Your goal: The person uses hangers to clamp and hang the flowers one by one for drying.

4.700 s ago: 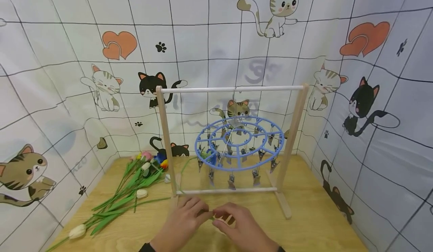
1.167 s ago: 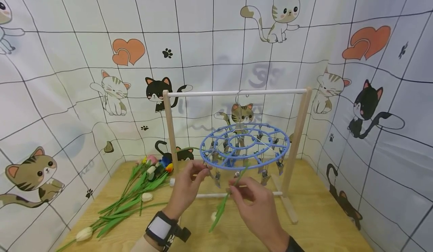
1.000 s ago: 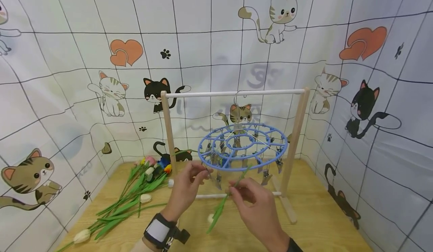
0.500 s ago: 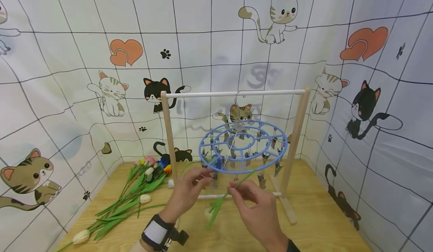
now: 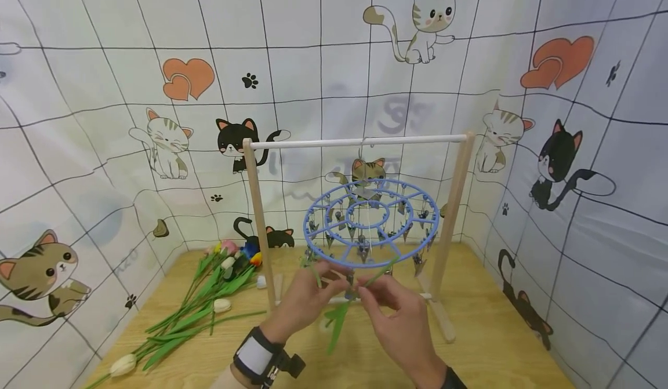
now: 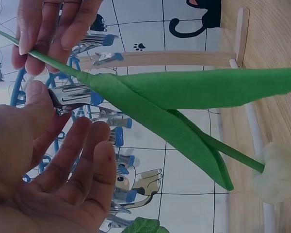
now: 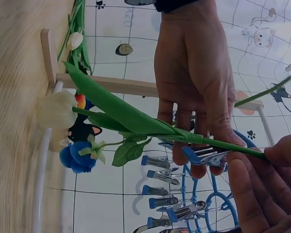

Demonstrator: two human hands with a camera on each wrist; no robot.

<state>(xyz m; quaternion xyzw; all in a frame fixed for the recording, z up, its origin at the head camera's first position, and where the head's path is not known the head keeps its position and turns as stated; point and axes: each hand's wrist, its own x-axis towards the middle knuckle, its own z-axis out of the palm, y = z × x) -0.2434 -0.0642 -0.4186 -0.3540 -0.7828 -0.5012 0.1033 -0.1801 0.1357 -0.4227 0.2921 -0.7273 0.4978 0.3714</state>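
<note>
My right hand pinches the green stem of an artificial white tulip, whose bloom hangs downward. In the left wrist view its long leaf spreads out below the stem. My left hand pinches a metal clip with blue tips between thumb and fingers, its tips right at the tulip stem. The clip hangs from the blue round hanger, just above both hands. A blue rose hangs head down from the hanger. Several other clips dangle around it.
A wooden stand with a white top bar carries the hanger. To its left, a pile of artificial flowers lies on the wooden table, with a white tulip near the front. A cat-print curtain surrounds the table.
Both hands rose from low over the table to the hanger's front edge, the right bringing the tulip. The hanger has turned. My left hand moved right, and its clip now meets the stem.
</note>
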